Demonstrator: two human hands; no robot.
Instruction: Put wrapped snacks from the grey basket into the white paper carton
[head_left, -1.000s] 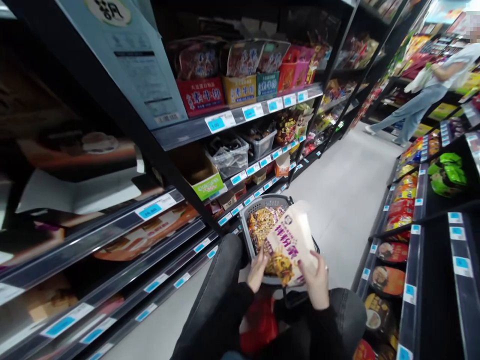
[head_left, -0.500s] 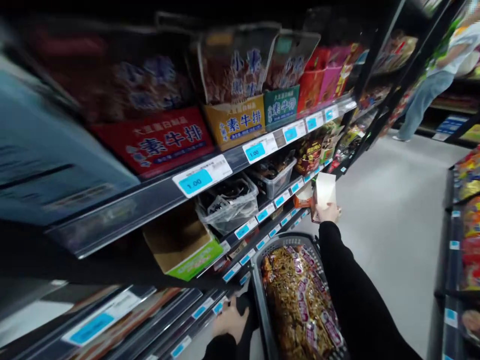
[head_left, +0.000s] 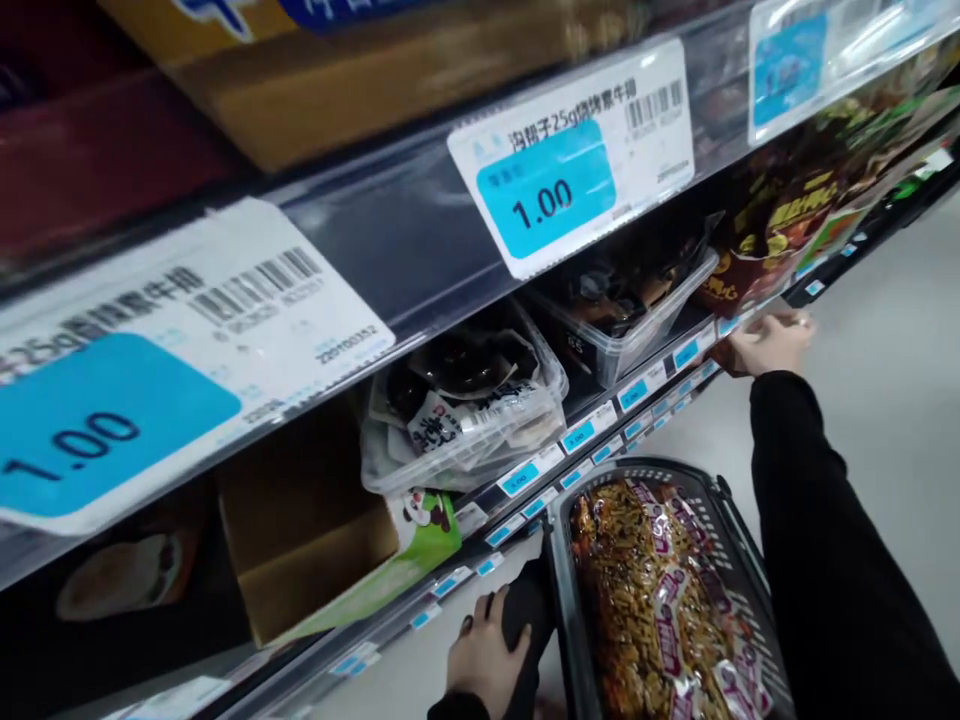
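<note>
My right hand (head_left: 769,342), in a black sleeve, reaches out to the front edge of a lower shelf by a dark red snack bag (head_left: 757,250). Its fingers are curled; what they hold, if anything, is hidden. My left hand (head_left: 487,655) lies low in view with its fingers spread on my black-clad knee, right beside a grey plastic basket (head_left: 720,495). A large bag of wrapped snacks (head_left: 652,590) fills the basket.
Black shelving runs along the left with blue 1.00 price tags (head_left: 551,190). Two clear bins (head_left: 465,400) (head_left: 630,320) of dark packets sit on the middle shelf. An open cardboard box with a green front (head_left: 337,540) stands below. Grey aisle floor (head_left: 892,340) lies to the right.
The view has closed in on the shelves. My right hand has moved farther along the lower shelf edge, and the white packet it held no longer shows. My left hand stays by the basket.
</note>
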